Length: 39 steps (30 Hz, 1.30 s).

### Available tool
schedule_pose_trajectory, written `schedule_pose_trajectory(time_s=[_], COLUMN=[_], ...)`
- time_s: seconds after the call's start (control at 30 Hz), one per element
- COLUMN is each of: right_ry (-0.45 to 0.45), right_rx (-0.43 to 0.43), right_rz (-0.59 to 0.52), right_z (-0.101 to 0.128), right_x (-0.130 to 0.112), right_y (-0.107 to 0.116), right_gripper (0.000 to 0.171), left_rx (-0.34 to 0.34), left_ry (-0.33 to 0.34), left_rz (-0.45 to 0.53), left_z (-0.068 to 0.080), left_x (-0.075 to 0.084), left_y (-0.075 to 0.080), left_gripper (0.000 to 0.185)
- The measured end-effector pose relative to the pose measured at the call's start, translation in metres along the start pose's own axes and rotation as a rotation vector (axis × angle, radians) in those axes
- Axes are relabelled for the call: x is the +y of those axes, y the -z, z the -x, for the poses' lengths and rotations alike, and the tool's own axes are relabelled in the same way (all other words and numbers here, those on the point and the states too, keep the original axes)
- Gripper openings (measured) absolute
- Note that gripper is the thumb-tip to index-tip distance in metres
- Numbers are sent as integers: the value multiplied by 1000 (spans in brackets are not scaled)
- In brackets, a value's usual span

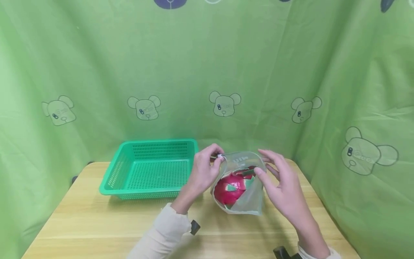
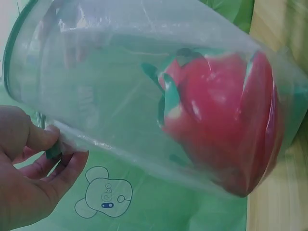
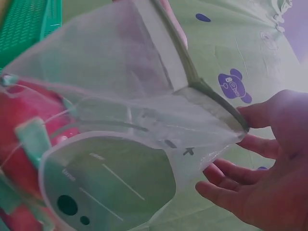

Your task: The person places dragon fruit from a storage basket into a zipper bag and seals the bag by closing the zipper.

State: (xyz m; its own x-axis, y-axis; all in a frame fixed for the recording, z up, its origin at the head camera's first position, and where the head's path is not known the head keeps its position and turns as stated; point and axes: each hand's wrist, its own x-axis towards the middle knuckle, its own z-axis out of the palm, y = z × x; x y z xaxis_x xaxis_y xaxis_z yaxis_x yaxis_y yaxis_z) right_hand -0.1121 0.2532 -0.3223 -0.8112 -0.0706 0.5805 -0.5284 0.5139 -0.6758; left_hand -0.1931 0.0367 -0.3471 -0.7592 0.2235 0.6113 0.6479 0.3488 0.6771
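A translucent drawstring bag (image 1: 251,202) is held above the table with its mouth facing up and toward me. Inside lies a red dragon fruit (image 1: 227,191) with green-tipped scales, seen through the bag's wall in the left wrist view. My left hand (image 1: 204,168) pinches the bag's rim on the left, by the cord end. On the opposite side, my right hand (image 1: 286,187) has the green-edged rim between thumb and index finger; its other fingers are spread behind the bag. A pale label patch (image 3: 110,183) shows on the bag in the right wrist view.
A green plastic basket (image 1: 155,174) with slotted walls stands to the left of the bag on the wooden table (image 1: 90,223). Green curtains (image 1: 200,64) printed with bear heads hang behind the table and along both sides.
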Motion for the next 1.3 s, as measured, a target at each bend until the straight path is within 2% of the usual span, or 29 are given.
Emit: schedule_pose_trajectory(time_s=[0.17,0.27,0.33,0.5,0.67,0.73,0.93,1.13,1.3], right_ry=[-36,-71,-102,-234,-322,-341,-325,-349,-382], right_rx=[40,13,-31,-143,-137,-135,-109,-77,-25], right_rz=[80,123,134,118,121,79,2,-37,-47], right_z=[17,26,32,43,48,48,47,44,39], right_x=[-2,-1,0,2,6,8,9,12,13], right_y=[-11,-18,-19,-15,-15,-18,-26,-19,-12], right_gripper=[74,86,87,72,41,33,22,13,14], left_rx=[56,85,99,119,135,137,139,151,144], left_ry=[4,-6,-10,15,32,36,22,12,23], left_rz=[2,5,0,-6,-10,-22,-24,-37,-55], left_z=[-1,-3,-4,-9,-13,-14,-18,-22,-24], left_x=[-1,-2,-3,-4,-3,-2,-1,-3,-1], left_y=[-2,-2,-1,4,7,8,9,13,17], left_gripper=[14,15,15,15,15,15,15,14,13])
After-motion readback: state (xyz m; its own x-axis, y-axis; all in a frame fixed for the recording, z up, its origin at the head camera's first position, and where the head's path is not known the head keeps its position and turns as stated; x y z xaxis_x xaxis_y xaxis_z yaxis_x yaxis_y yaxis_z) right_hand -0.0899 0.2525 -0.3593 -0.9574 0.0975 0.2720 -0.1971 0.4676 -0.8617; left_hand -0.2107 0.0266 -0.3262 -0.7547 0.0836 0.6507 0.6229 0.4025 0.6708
